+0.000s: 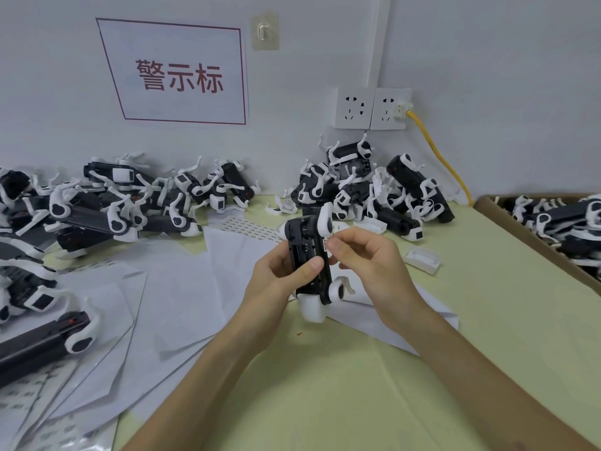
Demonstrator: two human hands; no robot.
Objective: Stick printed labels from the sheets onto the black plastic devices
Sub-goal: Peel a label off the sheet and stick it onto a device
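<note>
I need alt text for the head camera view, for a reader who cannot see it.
The left hand holds a black device upright while the right hand presses a small label onto its side. Piles of devices and label sheets cover the table.

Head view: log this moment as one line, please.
left hand: holds black device upright | right hand: fingers pressing small label on device's side | step: label going on

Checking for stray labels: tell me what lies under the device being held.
Under the held device, white backing sheets lie on the green table. The device and both hands cover part of the sheets.
</note>
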